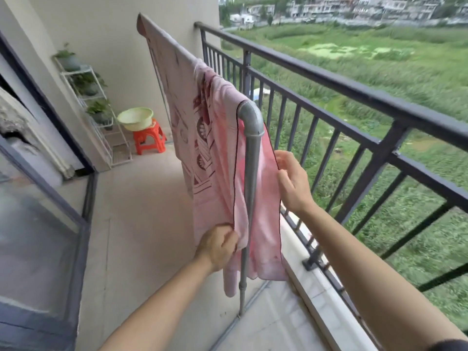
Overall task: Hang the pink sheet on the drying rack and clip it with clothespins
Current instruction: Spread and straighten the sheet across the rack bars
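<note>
The pink sheet [202,138] with a dark red pattern hangs over the top bar of the grey metal drying rack [252,148] and drapes down both sides. My left hand [219,245] grips the sheet's near edge low down on the left side of the rack's upright pole. On the railing side of the pole, my right hand [291,179] pinches the other hanging edge, higher up. The bunched part of the sheet sits near the rack's elbow joint. No clothespins are in view.
A dark metal balcony railing [354,95] runs along the right, close to the rack. At the far end stand an orange stool [149,140] with a pale green basin [135,119] and a white plant shelf [93,102]. Glass doors [38,224] line the left.
</note>
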A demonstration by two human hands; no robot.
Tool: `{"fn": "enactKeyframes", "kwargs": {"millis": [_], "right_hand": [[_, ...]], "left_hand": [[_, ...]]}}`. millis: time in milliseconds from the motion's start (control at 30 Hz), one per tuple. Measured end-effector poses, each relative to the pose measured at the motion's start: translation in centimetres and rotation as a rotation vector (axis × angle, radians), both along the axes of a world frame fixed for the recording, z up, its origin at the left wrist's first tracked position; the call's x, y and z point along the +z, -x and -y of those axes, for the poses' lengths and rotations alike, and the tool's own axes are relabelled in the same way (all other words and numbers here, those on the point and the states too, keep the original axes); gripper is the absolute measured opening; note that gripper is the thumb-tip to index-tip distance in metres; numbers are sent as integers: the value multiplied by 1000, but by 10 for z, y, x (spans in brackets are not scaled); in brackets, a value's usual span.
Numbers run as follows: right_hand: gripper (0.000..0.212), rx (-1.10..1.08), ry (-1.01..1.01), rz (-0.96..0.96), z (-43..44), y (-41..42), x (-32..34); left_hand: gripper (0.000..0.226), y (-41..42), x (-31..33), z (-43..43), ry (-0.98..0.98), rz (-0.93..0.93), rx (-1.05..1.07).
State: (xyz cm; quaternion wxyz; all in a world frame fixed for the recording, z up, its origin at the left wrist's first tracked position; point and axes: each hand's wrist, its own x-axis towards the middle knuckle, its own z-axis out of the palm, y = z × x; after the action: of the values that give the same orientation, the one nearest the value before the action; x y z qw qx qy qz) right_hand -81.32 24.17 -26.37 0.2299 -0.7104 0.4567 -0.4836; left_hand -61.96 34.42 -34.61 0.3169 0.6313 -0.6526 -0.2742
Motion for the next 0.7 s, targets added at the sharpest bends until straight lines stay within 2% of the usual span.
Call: {"fn": "enactKeyframes", "kwargs": {"millis": [33, 100, 167, 300, 367, 467, 533, 600, 700], "right_hand": [[40, 13, -71, 140, 2, 0, 15], [45, -39, -163, 343, 7, -3, 52], [41, -124, -148, 367, 13, -10, 94], [39, -192, -188, 294, 18, -57, 173], [43, -188, -197, 82, 18, -94, 204], [59, -301, -104, -501, 22, -153, 224], [68, -434, -87, -803, 28, -184, 219], [71, -579, -78, -934, 39, -205, 202], [65, -807, -27, -974, 57, -222, 167]], "left_hand": [[50, -14, 7, 6, 63, -18, 41], [64, -47, 25, 26, 174, -82, 134], [67, -83, 48, 51, 270, -85, 228], [27, -156, 94, 97, 447, -16, 172], [14, -189, 113, 114, 495, 3, 116], [13, -231, 136, 137, 547, 13, 81], [15, -251, 146, 154, 545, 22, 64], [17, -265, 152, 171, 532, 18, 52], [20, -277, 152, 196, 512, 23, 44]]}}
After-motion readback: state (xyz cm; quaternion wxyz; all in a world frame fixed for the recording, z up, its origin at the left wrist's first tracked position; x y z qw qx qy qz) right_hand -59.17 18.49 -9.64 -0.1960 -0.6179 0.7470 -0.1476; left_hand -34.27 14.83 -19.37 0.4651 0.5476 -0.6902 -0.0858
